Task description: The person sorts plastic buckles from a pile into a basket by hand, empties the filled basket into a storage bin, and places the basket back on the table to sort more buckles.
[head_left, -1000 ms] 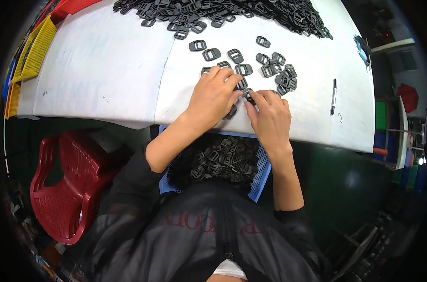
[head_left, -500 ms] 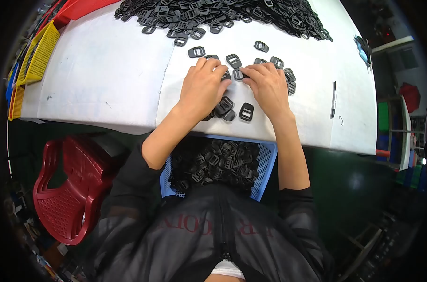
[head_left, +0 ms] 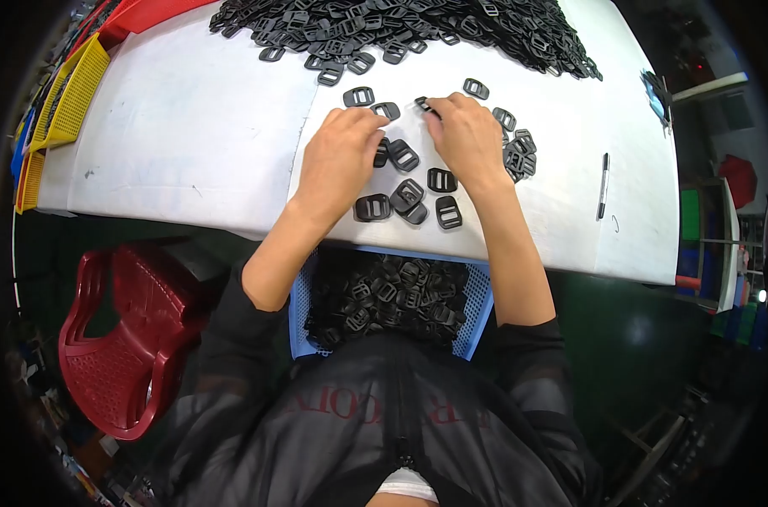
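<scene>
Black plastic strap buckles lie loose on the white table around both hands. My right hand point(head_left: 467, 139) pinches a tilted buckle point(head_left: 423, 103) between thumb and fingers, which hide part of it. My left hand point(head_left: 337, 156) is bent over the table, thumb and forefinger apart. Its fingertips are close to a flat buckle point(head_left: 387, 111), and another buckle point(head_left: 382, 153) is partly covered beside its thumb. Between the hands lies a buckle point(head_left: 403, 155); nearer me are a small stack of buckles point(head_left: 407, 196) and single buckles point(head_left: 448, 212).
A big heap of buckles point(head_left: 418, 29) covers the table's far side. Below the front edge a blue basket point(head_left: 478, 313) holds many more. A pen point(head_left: 604, 186) lies at right, yellow baskets point(head_left: 75, 93) at left. A red plastic chair point(head_left: 139, 338) stands at lower left.
My hands have moved apart, the left one leftward. The buckle at my left fingers now lies free. My right hand has shifted slightly up and now pinches a buckle farther out.
</scene>
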The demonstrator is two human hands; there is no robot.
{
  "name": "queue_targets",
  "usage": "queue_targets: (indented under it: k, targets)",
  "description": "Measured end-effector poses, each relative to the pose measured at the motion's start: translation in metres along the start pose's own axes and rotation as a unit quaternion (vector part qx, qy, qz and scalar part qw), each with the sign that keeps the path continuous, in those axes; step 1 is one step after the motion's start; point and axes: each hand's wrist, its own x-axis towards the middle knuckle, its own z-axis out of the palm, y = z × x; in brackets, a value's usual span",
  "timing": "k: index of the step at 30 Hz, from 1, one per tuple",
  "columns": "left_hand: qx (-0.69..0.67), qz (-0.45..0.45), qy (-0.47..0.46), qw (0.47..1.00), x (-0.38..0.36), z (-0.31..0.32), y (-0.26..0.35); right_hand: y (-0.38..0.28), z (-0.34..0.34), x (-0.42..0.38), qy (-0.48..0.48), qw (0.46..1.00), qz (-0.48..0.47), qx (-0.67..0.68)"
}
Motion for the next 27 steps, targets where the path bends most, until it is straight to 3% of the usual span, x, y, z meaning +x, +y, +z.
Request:
queue_targets:
  k: [2,3,6,7,11,14,15,18,21,24,25,27]
  targets:
    - [0.005,-0.007,-0.01,1.0,-0.004,-0.01,-0.002,0.002,-0.008,-0.001,-0.005,0.997,0.053,0.054]
    - [0.012,0.013,-0.028,0.999,-0.006,-0.009,-0.006,-0.003,-0.022,0.0,-0.062,0.984,0.126,0.107]
    - [0.015,0.033,-0.066,0.997,-0.014,-0.007,-0.01,-0.002,-0.03,0.001,-0.113,0.987,0.114,-0.024]
    - [0.016,0.033,-0.071,0.997,-0.016,-0.006,-0.01,-0.004,-0.027,0.0,-0.064,0.996,0.055,-0.015]
    - [0.061,0.038,-0.093,0.993,-0.021,-0.006,-0.003,-0.014,0.0,0.016,-0.04,0.985,-0.104,0.129]
    - [0.089,0.055,-0.081,0.991,-0.023,-0.008,0.006,-0.012,0.015,0.023,-0.062,0.981,-0.153,0.099]
    - [0.088,0.056,-0.073,0.992,-0.024,-0.007,0.005,-0.015,0.014,0.023,-0.046,0.984,-0.148,0.084]
    - [0.085,0.062,-0.055,0.993,-0.024,-0.007,0.004,-0.021,-0.004,0.02,-0.116,0.982,0.002,0.15]
    - [0.079,0.067,-0.016,0.994,-0.023,-0.009,0.001,-0.003,-0.021,0.009,-0.06,0.991,-0.004,0.12]
    - [-0.026,-0.112,-0.041,0.993,-0.01,-0.013,-0.015,0.013,-0.039,-0.002,-0.02,0.99,0.055,0.126]
    - [0.031,-0.1,-0.063,0.992,-0.003,-0.016,-0.018,0.018,-0.043,-0.006,-0.014,0.988,0.08,0.132]
    - [0.081,-0.009,0.004,0.997,0.01,-0.008,-0.033,0.026,-0.045,-0.013,-0.007,0.987,0.101,0.123]
